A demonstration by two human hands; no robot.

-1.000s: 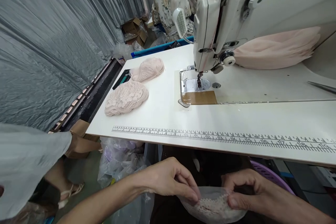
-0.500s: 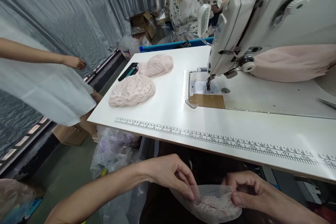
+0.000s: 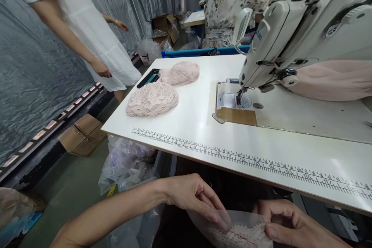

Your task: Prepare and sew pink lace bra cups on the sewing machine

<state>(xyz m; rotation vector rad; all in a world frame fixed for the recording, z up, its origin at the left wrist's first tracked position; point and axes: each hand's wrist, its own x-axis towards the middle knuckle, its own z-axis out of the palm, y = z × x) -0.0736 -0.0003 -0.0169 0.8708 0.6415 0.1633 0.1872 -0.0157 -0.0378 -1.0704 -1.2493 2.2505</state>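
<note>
Below the table's front edge, a pale pink lace-and-mesh piece (image 3: 241,234) hangs between my two hands, its lower part cut off by the bottom of the view. My left hand (image 3: 200,201) is closed on its sheer left side, fingertips bent down against the mesh. Thumb and fingers of my right hand (image 3: 286,223) pinch its right edge beside the scalloped lace. Up on the white table (image 3: 180,124) rest a folded lace piece (image 3: 152,100) and a moulded pink cup piece (image 3: 184,73), both away from my hands.
A sewing machine (image 3: 270,42) stands on the right, with pink fabric (image 3: 334,79) behind its needle area. Plastic bags (image 3: 124,162) and a cardboard box (image 3: 83,135) are at the left. One person in a white dress (image 3: 95,27) and another in a floral top (image 3: 229,4) are beyond.
Both hands and the lace-and-mesh piece sit slightly lower and farther right in view. The person in white has moved rightward, away along the curtain. My grip looks the same.
</note>
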